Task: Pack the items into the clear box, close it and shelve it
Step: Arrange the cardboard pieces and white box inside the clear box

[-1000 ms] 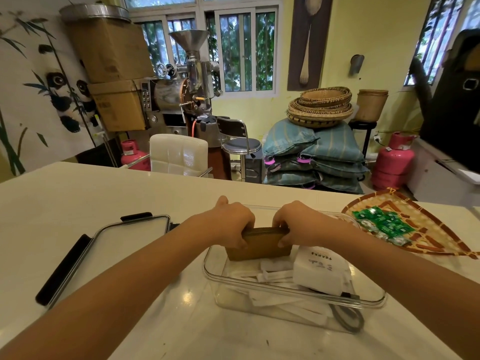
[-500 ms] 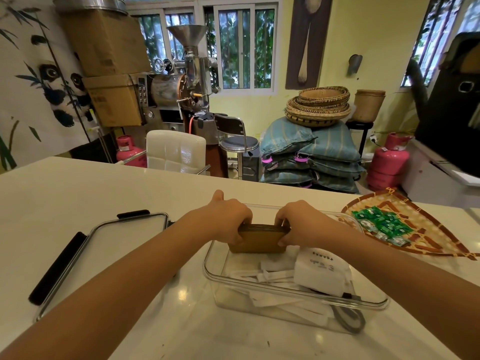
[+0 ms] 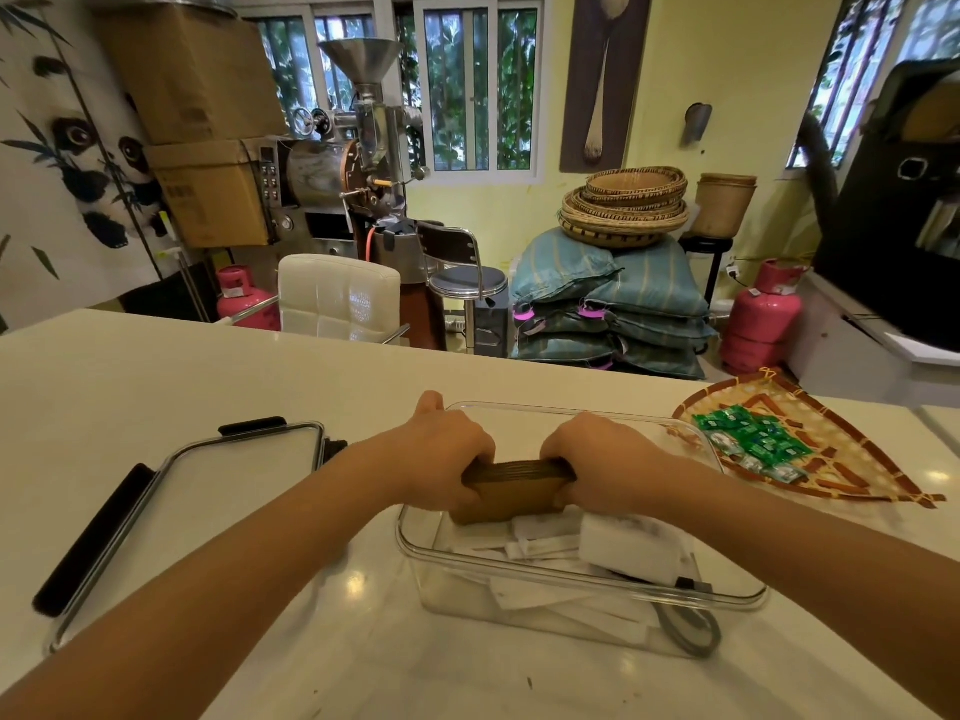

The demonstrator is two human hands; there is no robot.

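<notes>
A clear box (image 3: pixel 571 582) stands open on the white counter in front of me. Inside lie white sachets (image 3: pixel 540 543), a white pack (image 3: pixel 631 553) and a grey loop at its right front corner. My left hand (image 3: pixel 447 454) and my right hand (image 3: pixel 602 459) each grip one end of a stack of brown paper sleeves (image 3: pixel 514 491), held upright over the box's far left part, its lower edge inside. The box's clear lid (image 3: pixel 171 511) with black clips lies flat to the left.
A woven tray (image 3: pixel 852 475) with green sachets (image 3: pixel 753 439) lies at the right on the counter (image 3: pixel 156 376). Behind the counter stand a white chair, a stool, a coffee roaster, pink gas cylinders and stacked sacks with baskets.
Both hands still hold the brown stack; it has sunk slightly lower into the box. My view has tilted a little.
</notes>
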